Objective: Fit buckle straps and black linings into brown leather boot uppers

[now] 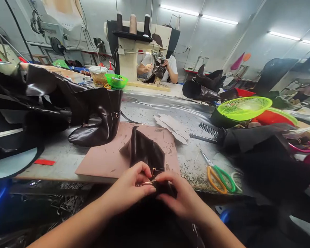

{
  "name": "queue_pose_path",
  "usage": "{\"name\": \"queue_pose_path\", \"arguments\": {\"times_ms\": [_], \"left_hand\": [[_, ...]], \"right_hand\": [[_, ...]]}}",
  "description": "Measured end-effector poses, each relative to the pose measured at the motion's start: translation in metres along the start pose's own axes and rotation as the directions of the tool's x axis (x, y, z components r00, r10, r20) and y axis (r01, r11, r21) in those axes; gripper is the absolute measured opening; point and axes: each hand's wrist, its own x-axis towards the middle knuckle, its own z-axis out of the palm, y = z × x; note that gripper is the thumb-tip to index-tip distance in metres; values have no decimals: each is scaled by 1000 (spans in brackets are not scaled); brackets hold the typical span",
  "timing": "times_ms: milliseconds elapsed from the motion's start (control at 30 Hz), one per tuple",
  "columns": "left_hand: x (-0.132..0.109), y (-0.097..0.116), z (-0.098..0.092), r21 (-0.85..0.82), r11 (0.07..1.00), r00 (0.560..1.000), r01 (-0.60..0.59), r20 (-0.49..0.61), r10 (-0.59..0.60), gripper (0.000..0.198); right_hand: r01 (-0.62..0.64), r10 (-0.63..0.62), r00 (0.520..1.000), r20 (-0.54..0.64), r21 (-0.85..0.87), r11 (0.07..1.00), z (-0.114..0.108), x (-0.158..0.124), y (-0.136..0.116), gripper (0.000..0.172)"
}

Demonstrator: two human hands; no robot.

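Head view: my left hand [130, 187] pinches slim gold metal hardware [145, 184] by a glossy dark-brown leather piece [146, 148], partly over the flat pink board [100, 162]; right hand [179, 193] grip, can't tell. Piece looks shaped, hardware unfinished.

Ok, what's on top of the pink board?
A dark leather piece lies over the pink board, its near end reaching the left hand and right hand. Small dark flecks dot the bare surface. Whatever is under the leather is covered and can't be seen.
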Motion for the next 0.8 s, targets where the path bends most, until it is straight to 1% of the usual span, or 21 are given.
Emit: {"name": "queue_pose_path", "arguments": {"times_ms": [67, 100, 133, 200, 267, 367, 433, 467, 533, 633, 733, 800], "left_hand": [[1, 1, -1, 15, 999, 999, 48, 14, -48, 25], [1, 1, -1, 62, 996, 998, 60, 14, -60, 25], [1, 1, 0, 132, 989, 998, 60, 9, -62, 23], [0, 1, 2, 298, 954, 1000, 18, -18, -13, 17], [-2, 0, 6, 425, 904, 996, -44, -52, 73, 10], [-5, -3, 9, 493, 863, 978, -109, -100, 181, 6], [-5, -4, 9, 469, 875, 972, -119, -125, 199, 6], [-4, -4, 8, 427, 897, 974, -110, -131, 182, 7], [-2, -2, 5, 300, 952, 987, -63, -120, 103, 10], [1, 1, -1, 153, 988, 998, 7, -58, 2, 17], [-1, 3, -5, 111, 994, 1000, 24, -6, -23, 19], [-3, 2, -7, 152, 988, 1000, 6, 13, -8, 18]], "right_hand": [[7, -7, 998, -64, -3, 1000, 4, 0, 3, 27], [5, -5, 995, -98, 2, 1000, 6, 1, 4, 25], [0, 1, 992, -128, 7, 1000, 8, 2, 4, 22], [-26, 28, 987, -158, 13, 1000, 8, 5, 1, 17], [-55, 57, 989, -135, 23, 998, 6, 6, -4, 17], [-59, 62, 997, -52, 61, 996, 1, 7, -12, 21], [-39, 40, 999, -14, 52, 998, 0, 6, -15, 26], [-24, 23, 1000, 3, 31, 999, 0, 5, -15, 30], [17, -17, 1000, 17, -19, 1000, 3, 4, -12, 38], [53, -54, 998, -21, -47, 997, 8, 2, -4, 36], [67, -69, 997, -37, -43, 997, 10, 3, 3, 36], [85, -86, 996, -23, -26, 996, 11, 4, 4, 35]]}}
